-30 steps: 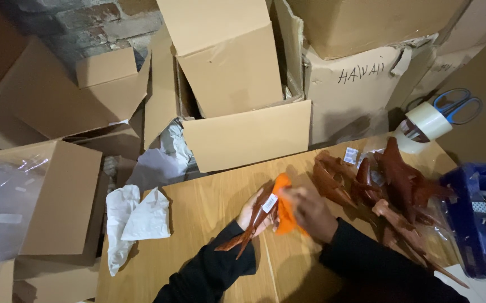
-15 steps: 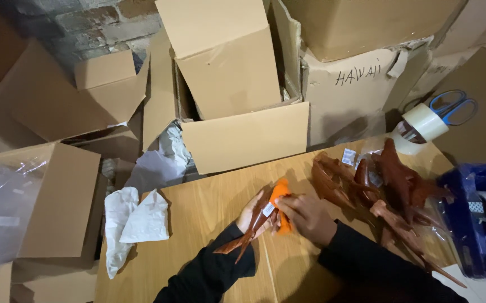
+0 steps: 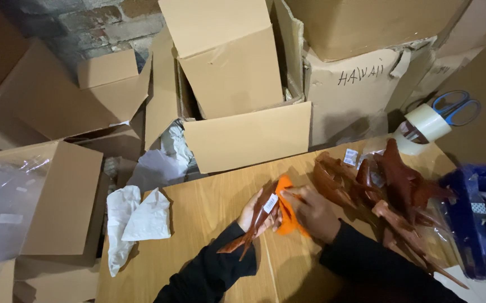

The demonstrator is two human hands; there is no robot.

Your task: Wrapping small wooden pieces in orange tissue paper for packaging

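**Item in hand: long brown piece with orange wrap, centre of the table**

Brown pointed piece [image 3: 257,221], white tag on it; long axis runs from upper right down to lower left, tip toward the person's left sleeve. Left hand [image 3: 256,216] closed around its upper part. Orange sheet [image 3: 288,210] touching it on the right, pinched by the right hand [image 3: 313,213], fingers curled shut. Both hands meet at the upper end. Wooden table [image 3: 198,207] beneath. To the right: heap of brown pieces [image 3: 391,179], blue tape dispenser [image 3: 476,221]. To the left: crumpled white paper [image 3: 139,216]. Behind: open cardboard boxes [image 3: 245,134], tape roll [image 3: 425,122], scissors [image 3: 453,106].
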